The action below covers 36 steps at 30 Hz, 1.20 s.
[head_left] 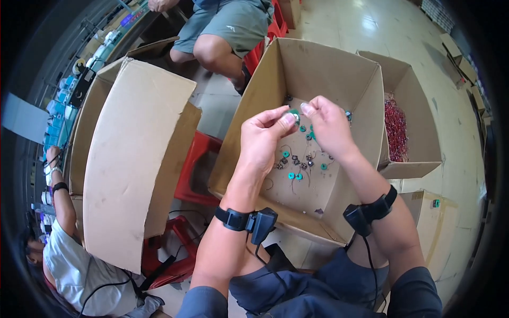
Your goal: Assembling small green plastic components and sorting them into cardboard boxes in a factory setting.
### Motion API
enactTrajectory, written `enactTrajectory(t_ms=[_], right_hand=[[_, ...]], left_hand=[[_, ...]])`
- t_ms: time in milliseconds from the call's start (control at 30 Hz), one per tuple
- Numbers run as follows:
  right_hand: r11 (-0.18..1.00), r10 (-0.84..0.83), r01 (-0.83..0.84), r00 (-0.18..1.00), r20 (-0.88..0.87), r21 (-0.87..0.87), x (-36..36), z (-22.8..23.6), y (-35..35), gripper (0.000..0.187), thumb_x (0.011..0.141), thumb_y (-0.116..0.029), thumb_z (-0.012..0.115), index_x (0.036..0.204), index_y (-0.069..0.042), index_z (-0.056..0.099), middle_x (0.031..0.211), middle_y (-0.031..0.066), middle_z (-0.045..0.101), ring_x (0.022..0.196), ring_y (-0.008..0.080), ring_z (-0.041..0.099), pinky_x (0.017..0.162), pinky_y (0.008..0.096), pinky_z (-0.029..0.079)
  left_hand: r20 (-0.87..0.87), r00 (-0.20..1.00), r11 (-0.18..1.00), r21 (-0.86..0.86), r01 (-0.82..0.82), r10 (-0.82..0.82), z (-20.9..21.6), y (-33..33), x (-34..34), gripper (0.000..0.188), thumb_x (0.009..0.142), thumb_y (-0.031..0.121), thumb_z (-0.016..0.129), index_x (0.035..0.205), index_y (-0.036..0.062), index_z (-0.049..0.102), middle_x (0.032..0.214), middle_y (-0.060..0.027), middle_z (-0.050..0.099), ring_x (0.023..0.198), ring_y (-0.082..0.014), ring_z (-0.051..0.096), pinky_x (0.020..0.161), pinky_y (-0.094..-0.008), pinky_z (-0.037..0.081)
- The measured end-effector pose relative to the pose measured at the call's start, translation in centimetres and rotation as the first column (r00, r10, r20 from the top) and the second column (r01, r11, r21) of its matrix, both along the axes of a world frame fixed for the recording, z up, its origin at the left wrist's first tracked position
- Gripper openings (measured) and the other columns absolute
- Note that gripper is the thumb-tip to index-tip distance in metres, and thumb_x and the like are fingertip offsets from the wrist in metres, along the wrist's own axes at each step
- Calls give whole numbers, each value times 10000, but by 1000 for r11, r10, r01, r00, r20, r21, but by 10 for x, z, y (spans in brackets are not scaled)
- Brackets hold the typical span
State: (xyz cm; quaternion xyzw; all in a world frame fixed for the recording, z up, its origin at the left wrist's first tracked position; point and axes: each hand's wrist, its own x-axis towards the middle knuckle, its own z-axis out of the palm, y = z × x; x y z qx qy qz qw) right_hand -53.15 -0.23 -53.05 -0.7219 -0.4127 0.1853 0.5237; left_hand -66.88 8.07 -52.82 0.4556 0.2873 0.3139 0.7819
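Above a large cardboard box (328, 61), my left hand (260, 138) pinches a small green round part (295, 114) between thumb and fingertips. Just to its right is my right hand (330, 126), its fingers curled in and the thumb close to that part. Whether the right fingers hold something is hidden. A green piece (312, 134) shows beside the right fingers; I cannot tell if it is held or lies below. On the box's floor lie several green ring-shaped parts (299, 176) and small dark parts with thin wires (303, 165).
Behind on the right, another box holds a heap of red shiny strands (395, 127). A closed carton (432, 214) with a green ring part (436, 203) stands nearer. Left are a tall open box (135, 153) and red stools (199, 164). Two people sit nearby, ahead and at left.
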Motion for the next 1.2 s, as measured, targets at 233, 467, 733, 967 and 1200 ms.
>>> enactTrajectory(t_ms=[233, 467, 733, 967, 1200], right_hand=[[1000, 23, -23, 997, -74, 4, -1, -1, 1, 219, 942, -197, 598, 830, -8, 590, 701, 24, 581, 662, 80, 509, 607, 268, 441], [989, 113, -96, 982, -150, 114, -4, -12, 0, 245, 948, -202, 587, 803, -5, 589, 673, 14, 574, 646, 77, 508, 588, 275, 430], [989, 111, -98, 985, -129, 107, -8, -13, 1, 241, 953, -214, 586, 814, -16, 586, 692, 0, 565, 655, 67, 478, 593, 268, 419], [983, 153, -119, 952, -265, 140, -10, -8, 3, 209, 974, -199, 574, 816, -61, 571, 709, -83, 483, 644, 9, 393, 556, 197, 344], [996, 91, -88, 993, -73, 34, -2, -10, 1, 256, 973, -219, 567, 801, -30, 570, 631, -42, 482, 596, 22, 390, 516, 240, 335]], left_hand=[[57, 998, 1000, -3, -11, 11, 0, 0, 1, 256, 867, 3, 675, 1106, -78, 633, 975, -120, 674, 841, -164, 658, 800, -302, 580], [50, 996, 997, 29, -71, 69, 2, -2, 2, 266, 844, -32, 687, 1101, -79, 636, 954, -111, 678, 838, -163, 662, 794, -298, 580], [32, 996, 995, 54, -85, 83, 2, 0, 4, 283, 845, -25, 686, 1116, -84, 626, 969, -127, 680, 839, -163, 665, 796, -278, 564], [9, 994, 991, 73, -109, 109, 3, 1, -1, 272, 829, -37, 698, 1091, -81, 640, 958, -125, 682, 830, -158, 664, 782, -273, 563], [38, 998, 992, 118, -54, 50, -1, 7, -3, 271, 833, -26, 700, 1093, -76, 641, 965, -125, 682, 806, -161, 665, 752, -277, 566]])
